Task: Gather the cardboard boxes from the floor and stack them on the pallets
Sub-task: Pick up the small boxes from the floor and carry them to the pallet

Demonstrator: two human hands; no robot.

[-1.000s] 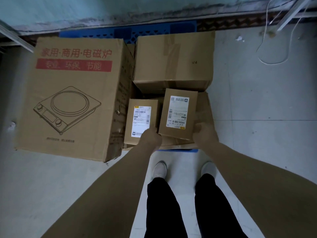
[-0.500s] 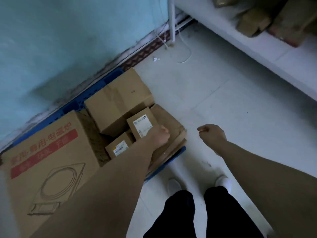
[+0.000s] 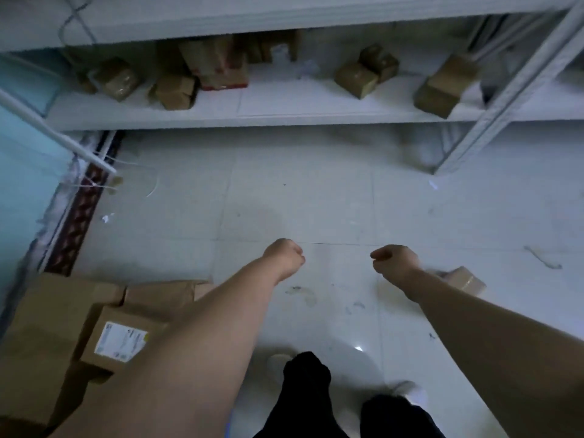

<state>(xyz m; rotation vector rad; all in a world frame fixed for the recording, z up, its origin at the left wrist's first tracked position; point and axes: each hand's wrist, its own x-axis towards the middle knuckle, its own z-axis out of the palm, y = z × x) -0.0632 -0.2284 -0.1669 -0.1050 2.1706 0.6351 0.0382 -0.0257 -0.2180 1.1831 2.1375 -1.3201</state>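
My left hand [image 3: 284, 257] and my right hand [image 3: 395, 260] are both out in front of me over the white tile floor, fingers curled, holding nothing. A small brown box [image 3: 466, 279] lies on the floor just right of my right forearm, partly hidden by it. At the lower left is the stack of cardboard boxes: a small box with a white label [image 3: 120, 339], a larger plain box [image 3: 44, 324] beside it, and flat cardboard [image 3: 164, 295] under them. My left forearm crosses over the stack's edge.
A white metal shelf [image 3: 284, 116] runs across the far side with several small brown boxes on it. Its upright post [image 3: 493, 118] stands at the right. A teal wall [image 3: 22, 172] and loose cables lie at the left. My legs and shoes are below.
My view has swung right, away from the stack toward the shelf. Both hands have left the labelled boxes and now hang curled over bare floor, and a small box on the floor has come into sight.
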